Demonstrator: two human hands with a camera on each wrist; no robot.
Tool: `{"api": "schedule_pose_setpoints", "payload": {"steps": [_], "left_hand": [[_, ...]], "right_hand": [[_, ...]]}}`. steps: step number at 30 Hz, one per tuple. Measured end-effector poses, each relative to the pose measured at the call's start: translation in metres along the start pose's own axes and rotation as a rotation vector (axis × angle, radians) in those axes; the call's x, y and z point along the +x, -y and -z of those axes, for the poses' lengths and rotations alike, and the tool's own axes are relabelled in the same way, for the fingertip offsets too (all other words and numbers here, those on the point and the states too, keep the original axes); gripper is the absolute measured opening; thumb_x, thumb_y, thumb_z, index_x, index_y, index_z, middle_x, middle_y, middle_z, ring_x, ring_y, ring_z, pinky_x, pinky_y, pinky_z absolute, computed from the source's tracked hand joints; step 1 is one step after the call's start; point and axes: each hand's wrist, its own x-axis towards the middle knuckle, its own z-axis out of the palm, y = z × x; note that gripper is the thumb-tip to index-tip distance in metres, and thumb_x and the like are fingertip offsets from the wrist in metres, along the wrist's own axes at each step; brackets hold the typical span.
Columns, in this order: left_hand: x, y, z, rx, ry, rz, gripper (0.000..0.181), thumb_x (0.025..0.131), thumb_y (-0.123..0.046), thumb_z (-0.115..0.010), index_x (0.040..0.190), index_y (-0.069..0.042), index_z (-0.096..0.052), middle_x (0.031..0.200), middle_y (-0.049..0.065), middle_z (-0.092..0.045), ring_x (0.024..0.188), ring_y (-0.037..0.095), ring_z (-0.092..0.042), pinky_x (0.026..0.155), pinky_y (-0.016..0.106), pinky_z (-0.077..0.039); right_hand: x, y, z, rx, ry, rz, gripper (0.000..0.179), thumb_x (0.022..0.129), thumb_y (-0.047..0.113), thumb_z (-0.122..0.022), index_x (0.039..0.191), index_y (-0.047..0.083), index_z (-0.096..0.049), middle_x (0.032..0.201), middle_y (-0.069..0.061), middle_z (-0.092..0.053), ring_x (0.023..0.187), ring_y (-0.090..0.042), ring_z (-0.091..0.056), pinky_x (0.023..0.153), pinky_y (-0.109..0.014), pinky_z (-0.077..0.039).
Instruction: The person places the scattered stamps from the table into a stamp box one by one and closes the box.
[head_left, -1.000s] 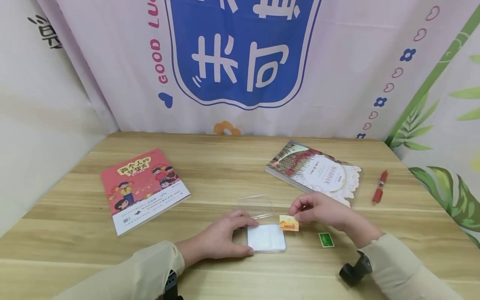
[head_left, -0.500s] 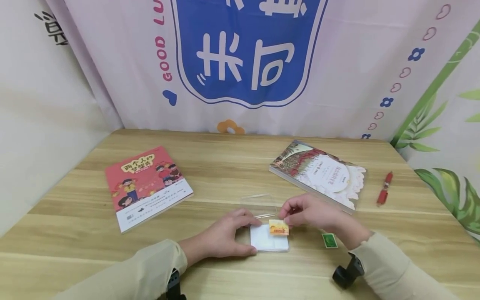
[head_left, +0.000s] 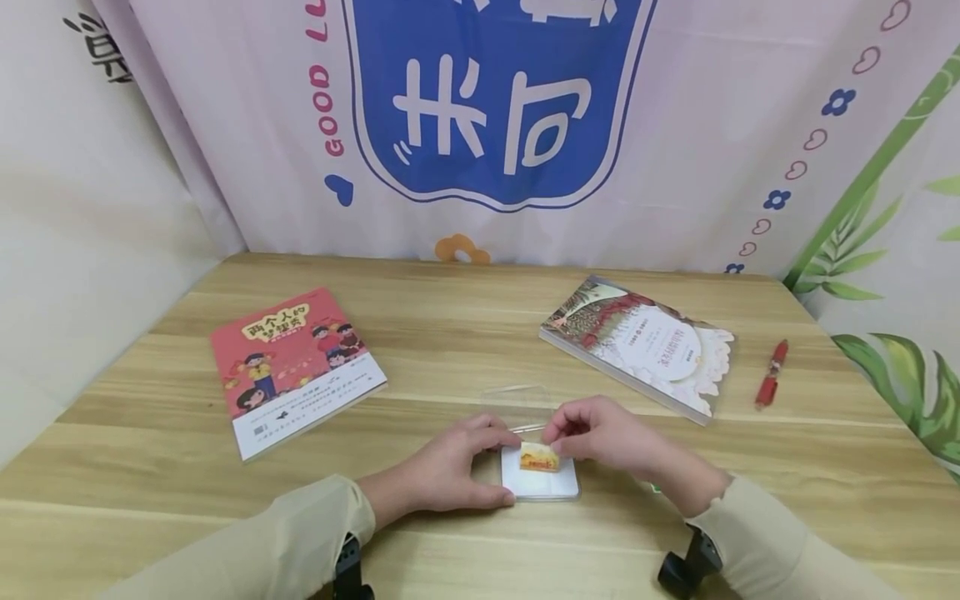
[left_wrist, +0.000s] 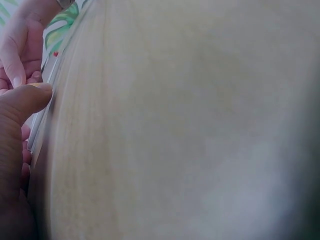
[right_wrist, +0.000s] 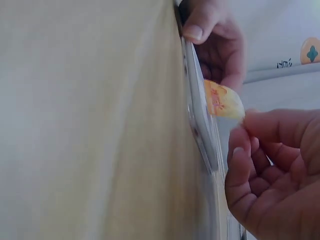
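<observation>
My right hand (head_left: 611, 437) pinches a small yellow-orange picture stamp (head_left: 538, 457) by its edge, between thumb and fingertips. The stamp is over a flat white-filled clear plastic case (head_left: 558, 487), and in the right wrist view the held stamp (right_wrist: 225, 101) bends, its far edge right at the case's white face. My left hand (head_left: 450, 471) holds the case at its left side, thumb at the front corner and fingers at the back. The case's clear lid (head_left: 510, 398) lies behind it. A green stamp (head_left: 656, 488) is mostly hidden by my right hand.
A red-covered book (head_left: 296, 350) lies at the left of the wooden table (head_left: 427, 333). Behind my right hand is another book (head_left: 645, 346), with a red pen (head_left: 772, 375) to its right. A printed curtain (head_left: 697, 150) hangs behind the table.
My right hand has carried the yellow-orange stamp leftward, from the case's right edge to over its middle, and now covers most of the green stamp. My left hand has stayed at the case.
</observation>
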Motion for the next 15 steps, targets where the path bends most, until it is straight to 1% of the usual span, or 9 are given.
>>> {"api": "schedule_pose_setpoints", "payload": {"steps": [4,8,15], "left_hand": [[0.0,0.0,0.0,-0.001,-0.004,-0.007,0.055,0.07,-0.031,-0.078,0.119,-0.015,-0.06,0.112,-0.007,-0.053,0.101,0.007,-0.05,0.092,0.027,-0.043],[0.0,0.0,0.0,-0.006,-0.008,-0.012,0.053,0.07,-0.03,-0.078,0.119,-0.015,-0.061,0.111,-0.008,-0.053,0.1,0.007,-0.05,0.091,0.026,-0.043],[0.0,0.0,0.0,-0.011,-0.003,-0.017,0.052,0.071,-0.03,-0.077,0.118,-0.018,-0.06,0.111,-0.008,-0.053,0.102,0.007,-0.05,0.093,0.027,-0.042]], "right_hand": [[0.0,0.001,-0.008,-0.036,-0.057,0.028,0.01,0.08,0.002,-0.062,0.09,-0.002,-0.064,0.083,-0.005,-0.06,0.077,-0.016,-0.051,0.067,-0.022,-0.044],[0.0,0.002,-0.016,-0.044,-0.121,0.042,0.008,0.08,0.001,-0.062,0.087,0.0,-0.065,0.081,-0.004,-0.06,0.076,-0.016,-0.05,0.065,-0.021,-0.044],[0.002,0.0,-0.025,-0.072,-0.195,0.076,0.004,0.078,0.001,-0.065,0.082,0.001,-0.065,0.076,-0.004,-0.061,0.072,-0.014,-0.051,0.063,-0.02,-0.043]]}}
